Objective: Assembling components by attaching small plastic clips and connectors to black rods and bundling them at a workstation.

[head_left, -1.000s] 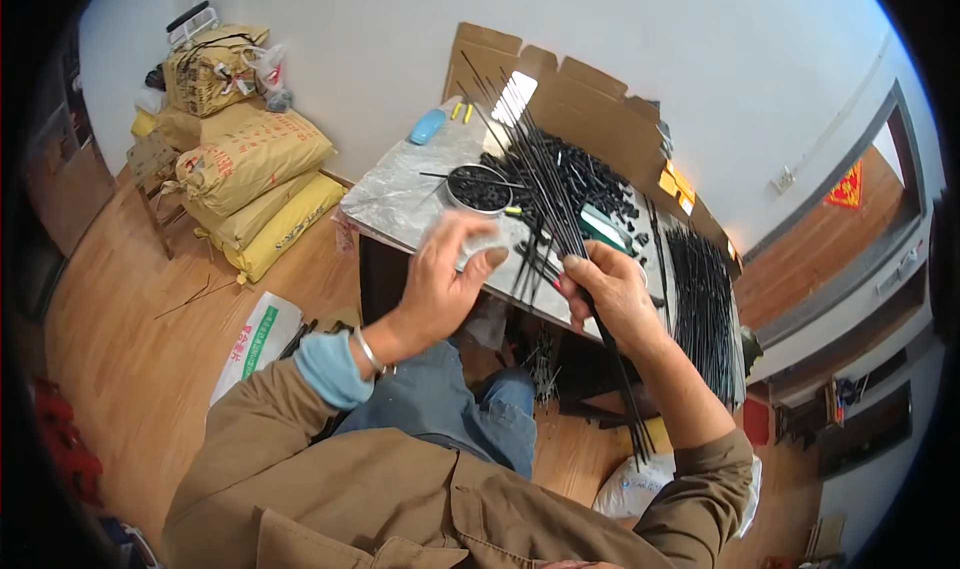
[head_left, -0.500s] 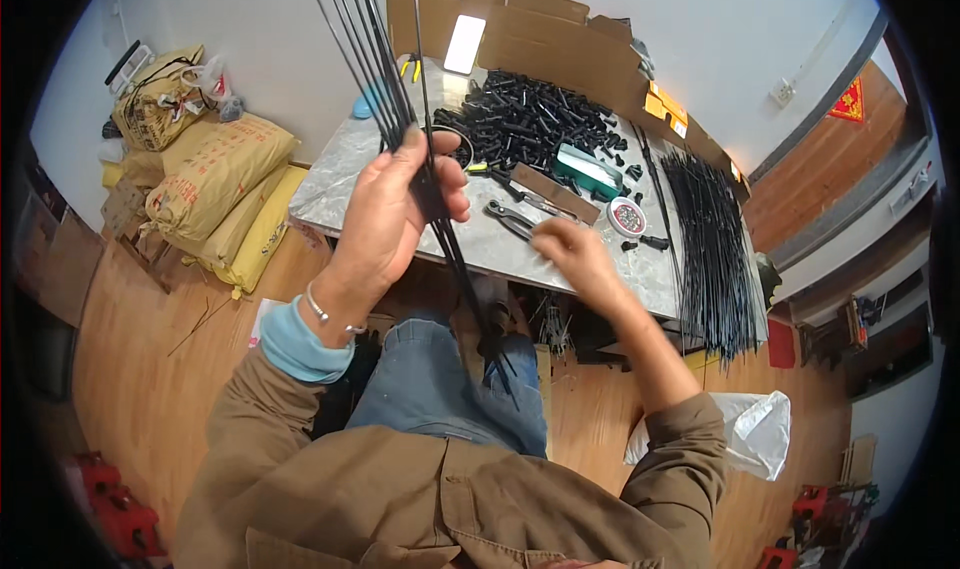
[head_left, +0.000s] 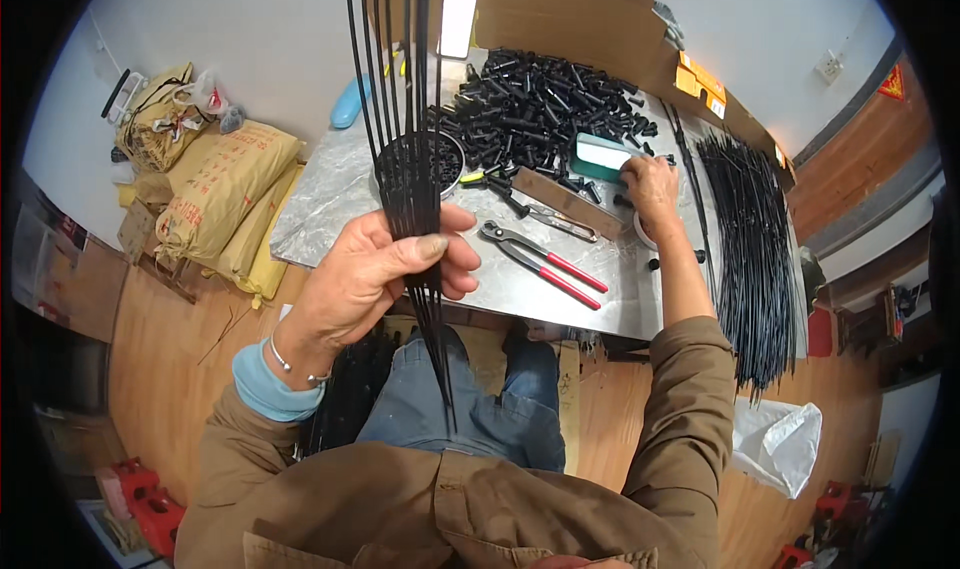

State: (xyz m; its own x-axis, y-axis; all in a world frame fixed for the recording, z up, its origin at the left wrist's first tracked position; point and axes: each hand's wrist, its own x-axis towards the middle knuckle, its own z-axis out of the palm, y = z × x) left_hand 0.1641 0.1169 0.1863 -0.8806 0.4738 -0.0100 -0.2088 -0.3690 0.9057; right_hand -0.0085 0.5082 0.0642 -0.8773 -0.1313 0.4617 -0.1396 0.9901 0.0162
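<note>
A bundle of thin black rods (head_left: 407, 99) rises upright from my left hand (head_left: 365, 274), the thumb pressed across them and their lower ends hanging over my lap. At the right of the table, my right hand (head_left: 652, 191) is over a small round bowl (head_left: 643, 231), mostly covering it, with fingers curled together beside a teal box with a white top (head_left: 600, 159). What those fingers hold, if anything, is hidden. Pincers with red handles (head_left: 545, 266) lie nearer me, by a flat brown bar (head_left: 567, 204) and a metal tool (head_left: 562, 224).
A heap of short black plastic parts (head_left: 540, 104) covers the table's back, before a cardboard screen (head_left: 560, 29). Many black rods (head_left: 752, 259) lie along the right edge. A round container (head_left: 452, 161) stands behind the held rods. Stacked sacks (head_left: 220, 189) sit at left.
My right hand has moved right and away from me, from beside the pincers to the bowl. My left hand has come lower and nearer, the rods now more upright. The view has shifted.
</note>
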